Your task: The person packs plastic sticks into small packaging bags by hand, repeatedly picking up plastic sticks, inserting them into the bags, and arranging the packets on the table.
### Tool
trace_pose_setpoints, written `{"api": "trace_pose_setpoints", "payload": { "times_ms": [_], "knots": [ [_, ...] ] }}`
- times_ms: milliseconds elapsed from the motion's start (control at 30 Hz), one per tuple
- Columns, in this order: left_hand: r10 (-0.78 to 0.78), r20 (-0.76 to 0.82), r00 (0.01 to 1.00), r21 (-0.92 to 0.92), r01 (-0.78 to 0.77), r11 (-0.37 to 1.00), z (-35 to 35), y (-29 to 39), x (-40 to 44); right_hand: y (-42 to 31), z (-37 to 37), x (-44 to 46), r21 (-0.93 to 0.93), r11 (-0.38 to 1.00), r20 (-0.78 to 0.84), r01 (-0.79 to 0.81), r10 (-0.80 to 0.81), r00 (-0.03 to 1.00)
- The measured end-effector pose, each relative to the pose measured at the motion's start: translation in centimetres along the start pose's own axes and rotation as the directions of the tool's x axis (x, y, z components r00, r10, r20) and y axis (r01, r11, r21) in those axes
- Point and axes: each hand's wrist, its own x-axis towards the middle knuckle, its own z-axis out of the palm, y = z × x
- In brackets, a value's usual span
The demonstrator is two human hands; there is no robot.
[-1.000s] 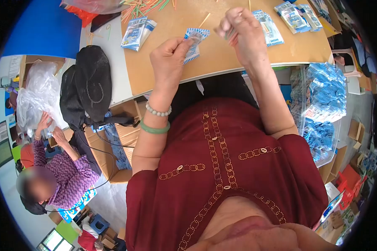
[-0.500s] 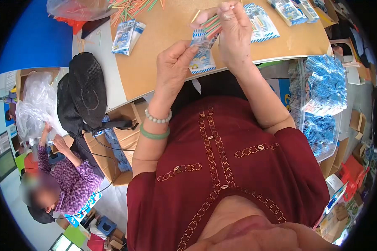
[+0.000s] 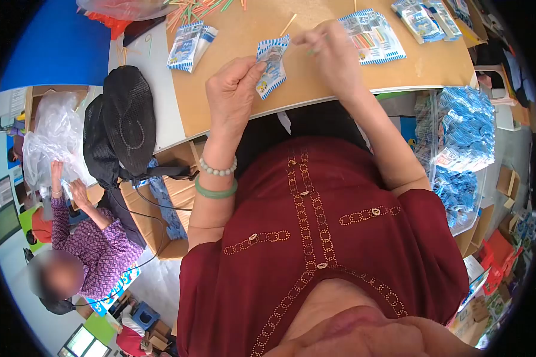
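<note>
My left hand [image 3: 235,89] pinches the side of a small blue-and-white plastic packet [image 3: 273,68], held tilted above the front of the table. To its right, my right hand [image 3: 335,59] is blurred by motion, with its fingers curled. A bit of green shows under those fingers, apparently the end of thin coloured sticks; most of what they hold is hidden. The right hand is apart from the packet. Beyond it lie more packets [image 3: 380,47], with green and orange sticks visible on or in them. A single pale stick [image 3: 289,24] rests on the tabletop between the hands.
Loose coloured sticks [image 3: 199,11] lie at the table's back left, near another packet [image 3: 187,47]. More packets [image 3: 420,21] are at the back right. A clear bin of blue packets [image 3: 464,128] stands at right. A black mesh bag [image 3: 127,119] and a co-worker [image 3: 95,250] are at left.
My right hand has moved away from the packet, rightward and down. The left hand has shifted slightly left with the packet, which is now more tilted. The coloured stick bundle is mostly hidden.
</note>
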Motion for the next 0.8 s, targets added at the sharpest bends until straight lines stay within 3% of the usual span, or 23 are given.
{"api": "trace_pose_setpoints", "payload": {
  "times_ms": [67,100,167,333,433,500,600,700,800],
  "knots": [
    [0.076,0.032,0.997,0.150,-0.080,0.985,0.1,0.6,0.0,-2.8,-2.1,0.9,0.358,0.933,-0.086,0.037,-0.006,0.996],
    [0.111,0.057,0.992,0.221,-0.121,0.968,0.2,0.7,-0.1,-4.2,-2.5,1.2,0.354,0.935,-0.091,0.033,-0.001,0.996],
    [0.122,0.090,0.988,0.220,-0.139,0.966,0.7,1.0,-0.1,-6.8,-2.3,1.8,0.602,0.771,-0.168,0.209,-0.133,0.977],
    [0.101,0.165,0.981,0.190,-0.132,0.973,0.9,2.3,-0.6,-7.6,-1.2,1.8,0.480,0.867,0.023,0.131,-0.161,0.987],
    [0.025,0.171,0.985,0.107,-0.043,0.993,0.8,2.4,-1.1,-6.0,0.4,1.4,0.451,0.826,-0.251,0.338,-0.246,0.936],
    [-0.058,0.185,0.981,-0.031,0.065,0.997,1.0,2.4,-1.1,-5.0,0.8,0.8,0.421,0.839,-0.229,0.345,-0.270,0.935],
    [-0.087,0.178,0.980,-0.099,0.105,0.989,1.1,2.2,-1.2,-4.2,0.8,0.2,0.351,0.860,-0.189,0.370,-0.321,0.928],
    [-0.112,0.170,0.979,-0.144,0.137,0.980,1.4,1.9,-1.3,-4.3,0.7,-0.5,0.544,0.795,-0.219,0.269,-0.176,0.960],
    [-0.133,0.166,0.977,-0.163,0.160,0.974,1.6,1.7,-1.4,-4.0,0.5,-0.1,0.654,0.698,-0.225,0.290,-0.186,0.956]
  ]
}}
